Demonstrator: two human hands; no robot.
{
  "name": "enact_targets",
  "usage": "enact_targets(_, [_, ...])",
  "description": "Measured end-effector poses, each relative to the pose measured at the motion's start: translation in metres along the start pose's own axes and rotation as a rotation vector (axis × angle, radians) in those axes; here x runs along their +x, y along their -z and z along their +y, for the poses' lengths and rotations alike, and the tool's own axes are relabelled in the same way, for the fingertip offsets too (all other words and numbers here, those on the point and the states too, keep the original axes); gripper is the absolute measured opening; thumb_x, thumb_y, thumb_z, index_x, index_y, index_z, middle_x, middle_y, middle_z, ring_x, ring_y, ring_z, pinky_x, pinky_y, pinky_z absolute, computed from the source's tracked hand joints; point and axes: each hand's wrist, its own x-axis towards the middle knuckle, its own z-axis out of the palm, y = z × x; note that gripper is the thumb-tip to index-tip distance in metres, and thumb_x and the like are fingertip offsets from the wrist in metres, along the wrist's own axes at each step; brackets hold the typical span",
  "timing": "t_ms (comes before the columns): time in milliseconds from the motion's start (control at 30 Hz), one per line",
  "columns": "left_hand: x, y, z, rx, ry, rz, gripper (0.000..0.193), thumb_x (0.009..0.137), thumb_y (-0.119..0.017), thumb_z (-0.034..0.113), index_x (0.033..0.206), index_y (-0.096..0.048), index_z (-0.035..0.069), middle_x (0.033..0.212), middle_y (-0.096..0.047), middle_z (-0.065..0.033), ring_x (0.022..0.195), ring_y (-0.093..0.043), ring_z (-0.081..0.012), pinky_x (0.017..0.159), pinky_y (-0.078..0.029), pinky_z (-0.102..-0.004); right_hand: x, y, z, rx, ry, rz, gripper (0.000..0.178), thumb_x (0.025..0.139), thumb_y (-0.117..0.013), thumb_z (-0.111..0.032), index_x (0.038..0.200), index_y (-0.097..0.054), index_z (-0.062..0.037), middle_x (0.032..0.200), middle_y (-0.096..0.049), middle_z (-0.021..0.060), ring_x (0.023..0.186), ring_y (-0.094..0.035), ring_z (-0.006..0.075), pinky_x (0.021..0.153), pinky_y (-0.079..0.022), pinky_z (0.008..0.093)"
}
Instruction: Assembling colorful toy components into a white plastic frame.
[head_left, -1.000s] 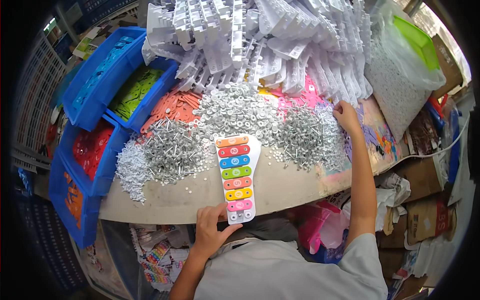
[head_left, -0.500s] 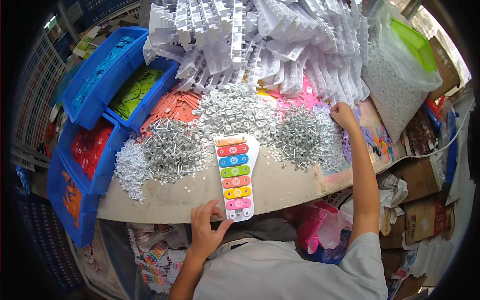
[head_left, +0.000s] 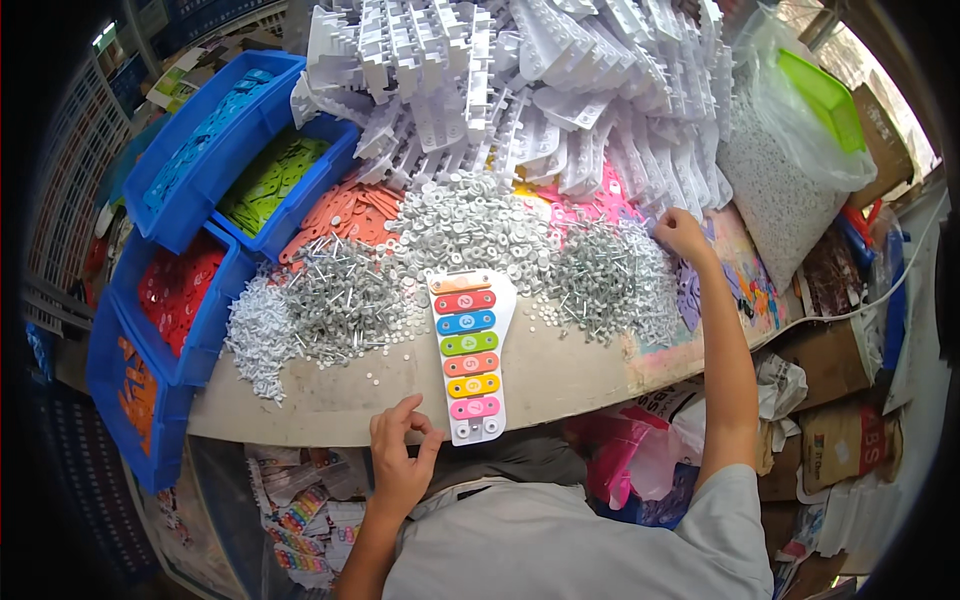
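At the lower middle of the frame, the left hand (head_left: 400,462) sits at the near edge of the table (head_left: 330,405), fingers curled narrow with thumb and forefinger pinched together; whether a small part is between them cannot be told. Just to its right, touching or nearly so, lies the toy xylophone (head_left: 470,355), a white tapered board lying lengthwise away from the person, carrying coloured bars from orange at the far end through red, blue, green, orange and yellow to pink at the near end.

Further up, left of centre, a heap of grey nails (head_left: 335,300) spreads beside a small pile of white pegs (head_left: 255,335). Right of centre lies a second nail heap (head_left: 605,280), and the right hand (head_left: 682,232) rests at its far right edge, arm stretched out, fingers bunched narrow into the parts; what it grips is hidden.

Beyond, a mound of white washers (head_left: 465,225) fills the middle, with orange bars (head_left: 340,212) to its left. Blue bins (head_left: 215,150) line the upper left, holding blue, green, red and orange pieces. At the top, white plastic frames (head_left: 520,80) are stacked high, and a clear bag of white beads (head_left: 775,190) stands at upper right.
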Motion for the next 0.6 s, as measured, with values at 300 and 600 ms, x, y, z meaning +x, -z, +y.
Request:
enact_targets(300, [0.005,0.003,0.02,-0.078,0.116,0.118,0.03,0.086,-0.073,0.004,0.116,-0.067,0.001,0.085,-0.064,-0.0079,0.082,-0.056,-0.0266,0.079,-0.045,-0.0397,-0.125,0.014,-0.155,0.392,0.151,0.366,0.032,0.091,-0.067,-0.003,0.123,-0.063,-0.0035,0.078,-0.056,-0.0002,0.069,-0.052,0.0073,0.063,-0.044,0.0259])
enact_targets(600, [0.019,-0.015,0.049,-0.15,-0.175,-0.039,0.01,0.083,-0.074,0.004,0.083,-0.065,0.001,0.075,-0.06,-0.0111,0.072,-0.057,-0.0317,0.069,-0.041,-0.0424,-0.294,-0.072,-0.277,0.759,0.334,-0.325,0.036,0.087,-0.074,0.004,0.122,-0.063,-0.0008,0.095,-0.064,0.011,0.084,-0.07,0.0193,0.078,-0.055,0.0306])
